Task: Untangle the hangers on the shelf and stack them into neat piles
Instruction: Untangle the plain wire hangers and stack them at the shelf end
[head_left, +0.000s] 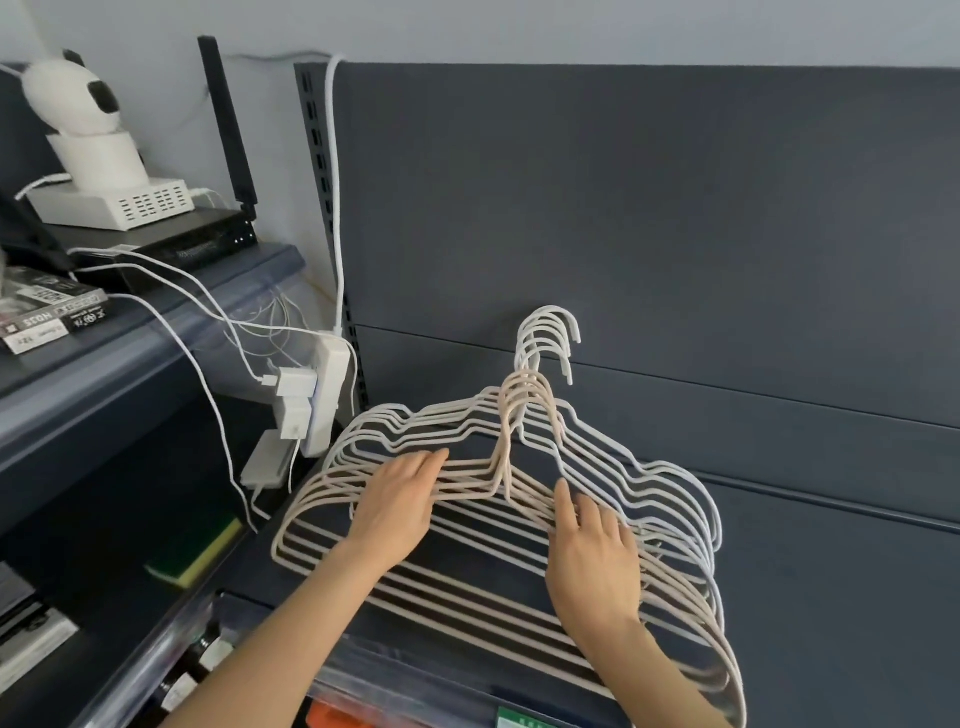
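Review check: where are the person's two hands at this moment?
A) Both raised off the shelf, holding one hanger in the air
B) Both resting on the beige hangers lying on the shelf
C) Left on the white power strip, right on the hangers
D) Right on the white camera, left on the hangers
B: the left hand and the right hand both lie with fingers extended on the beige hangers on the shelf.

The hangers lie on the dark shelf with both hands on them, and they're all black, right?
Not black: the head view shows the hangers are white and beige. They do lie on the dark shelf, with the left hand and right hand on them.
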